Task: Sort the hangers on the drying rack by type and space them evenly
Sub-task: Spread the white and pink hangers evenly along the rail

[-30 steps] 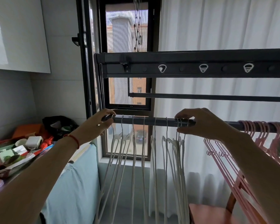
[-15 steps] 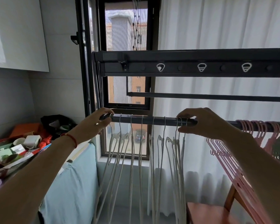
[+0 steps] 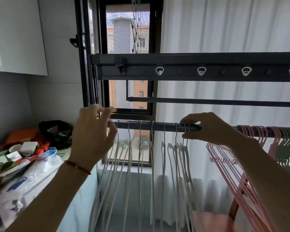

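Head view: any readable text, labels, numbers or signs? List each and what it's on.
None can be read for certain.
Plastic bag at lower left: blue print, too blurred to read.
Window frame: a small light mark on the lower bar, too small to read.
Rack clamp: tiny pale marks, unreadable.
Rack bar: white triangular hanger holes, not text.
Boxes and packets on the left counter: no legible print.

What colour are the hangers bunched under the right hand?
White, seen in the head view, the only one; the right hand rests on the rail above them.
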